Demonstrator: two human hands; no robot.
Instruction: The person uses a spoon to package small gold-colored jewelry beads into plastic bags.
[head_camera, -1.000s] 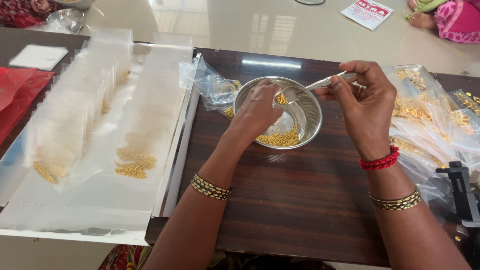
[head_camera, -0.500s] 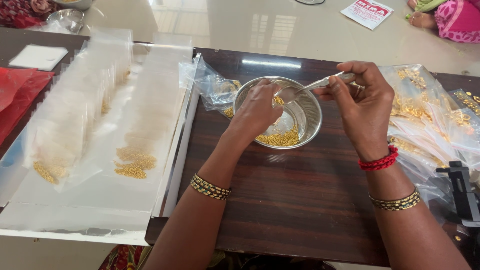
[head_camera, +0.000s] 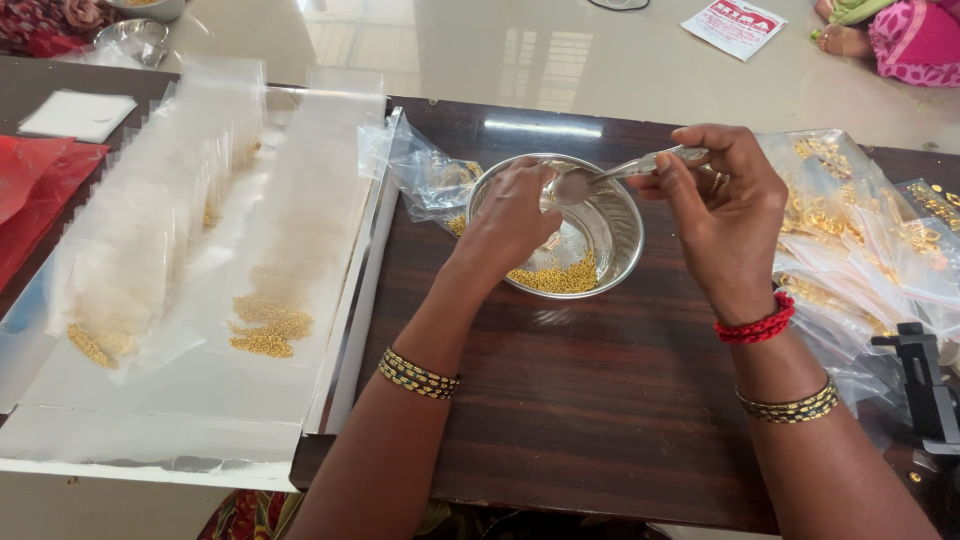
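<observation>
Above the steel bowl of gold beads on the desk, a spoon is grasped in the right hand, while the left hand is curled over the bowl's near rim, its grip hidden.

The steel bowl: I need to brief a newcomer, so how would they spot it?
On the dark wooden table, look between the person's two hands. The round shiny steel bowl sits there with small gold beads heaped at its near side. Unlike the clear plastic bags around it, it is metal.
</observation>
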